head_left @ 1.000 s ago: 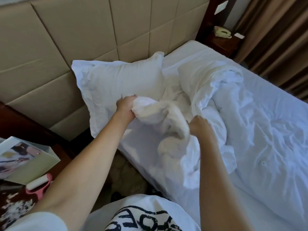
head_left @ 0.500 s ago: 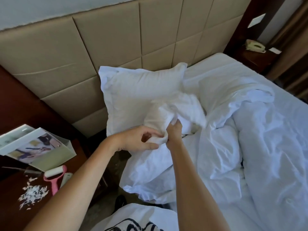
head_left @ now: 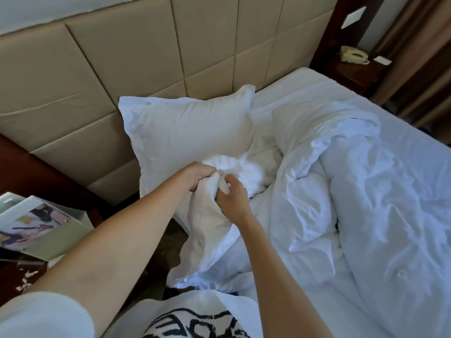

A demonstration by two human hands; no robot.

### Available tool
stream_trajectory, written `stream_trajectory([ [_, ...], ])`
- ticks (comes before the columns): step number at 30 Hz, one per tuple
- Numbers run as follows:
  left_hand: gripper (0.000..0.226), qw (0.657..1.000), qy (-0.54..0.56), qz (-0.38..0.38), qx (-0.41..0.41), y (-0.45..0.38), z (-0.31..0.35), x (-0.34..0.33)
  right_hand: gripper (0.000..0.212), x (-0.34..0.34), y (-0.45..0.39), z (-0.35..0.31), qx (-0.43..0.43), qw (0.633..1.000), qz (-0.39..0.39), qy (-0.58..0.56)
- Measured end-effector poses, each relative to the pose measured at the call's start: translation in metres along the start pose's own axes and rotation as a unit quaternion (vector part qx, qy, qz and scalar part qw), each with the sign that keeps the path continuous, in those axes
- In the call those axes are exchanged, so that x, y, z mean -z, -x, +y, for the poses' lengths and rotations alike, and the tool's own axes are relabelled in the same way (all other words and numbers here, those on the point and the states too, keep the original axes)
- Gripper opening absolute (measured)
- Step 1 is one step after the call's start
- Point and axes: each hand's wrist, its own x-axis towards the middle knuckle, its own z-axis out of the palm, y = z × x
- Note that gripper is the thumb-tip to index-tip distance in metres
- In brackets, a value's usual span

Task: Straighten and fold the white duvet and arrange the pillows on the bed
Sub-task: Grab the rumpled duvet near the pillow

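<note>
The bed with its white fitted sheet (head_left: 305, 84) fills the right and centre of the frame, running from the upper centre to the lower right edge. Behind it, the beige padded headboard of square leather-look panels (head_left: 146, 57) spans the upper left and upper centre.

The white crumpled duvet (head_left: 390, 203) lies bunched across the right half of the frame, with one gathered end drawn toward the centre and a fold hanging over the near bed edge at lower centre. The white rectangular pillow with a flanged border (head_left: 185, 132) leans against the headboard, upper centre-left, touching the gathered duvet end.

The dark wooden bedside counter (head_left: 14, 272) occupies the lower left; on it rests a pale green box with a printed picture lid (head_left: 41, 225). A second dark wooden nightstand (head_left: 353, 74) stands at upper right and carries a cream telephone (head_left: 353, 54).

The left hand (head_left: 197, 175), centre frame, is clenched on a bunch of the duvet's gathered end. The right hand (head_left: 231, 198), just beside it, has its fingers curled into the same bunch of fabric, grasping it.
</note>
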Motion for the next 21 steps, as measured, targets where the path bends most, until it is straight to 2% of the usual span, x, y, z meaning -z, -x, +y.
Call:
stream_trajectory([
  [3,0.033,0.997,0.02,0.056,-0.056,-0.002,0.002,0.007,0.019,0.016,-0.002,0.003,-0.008,0.999,-0.034,0.005],
  [5,0.036,0.992,-0.012,0.068,-0.111,0.005,0.007,0.016,0.015,0.022,-0.01,0.003,0.011,1.0,0.006,-0.024],
  [7,0.035,0.979,-0.093,0.057,-0.171,0.014,0.01,0.028,0.02,0.031,-0.02,-0.001,0.03,0.995,0.085,-0.042],
  [9,0.039,0.965,-0.148,0.029,-0.216,0.026,0.015,0.038,0.015,0.046,-0.036,-0.003,0.066,0.989,0.135,0.009],
  [10,0.043,0.956,-0.17,0.019,-0.24,0.031,0.019,0.042,0.019,0.054,-0.047,-0.004,0.092,0.987,0.109,0.07],
  [11,0.047,0.943,-0.192,0.008,-0.27,0.036,0.023,0.044,0.043,0.062,-0.059,-0.003,0.112,0.981,0.045,0.154],
  [13,0.055,0.919,-0.239,-0.013,-0.314,0.049,0.033,0.046,0.093,0.069,-0.087,0.0,0.121,0.941,-0.091,0.303],
  [14,0.058,0.911,-0.252,-0.024,-0.324,0.056,0.037,0.045,0.107,0.07,-0.098,0.001,0.121,0.922,-0.125,0.347],
  [15,0.061,0.906,-0.262,-0.035,-0.33,0.061,0.04,0.045,0.111,0.07,-0.108,0.001,0.126,0.913,-0.137,0.364],
  [17,0.064,0.901,-0.276,-0.06,-0.329,0.07,0.042,0.048,0.099,0.07,-0.124,0.003,0.126,0.911,-0.14,0.367],
  [21,0.06,0.909,-0.278,-0.05,-0.305,0.061,0.031,0.072,0.048,0.071,-0.128,0.002,0.103,0.891,-0.104,0.429],
])
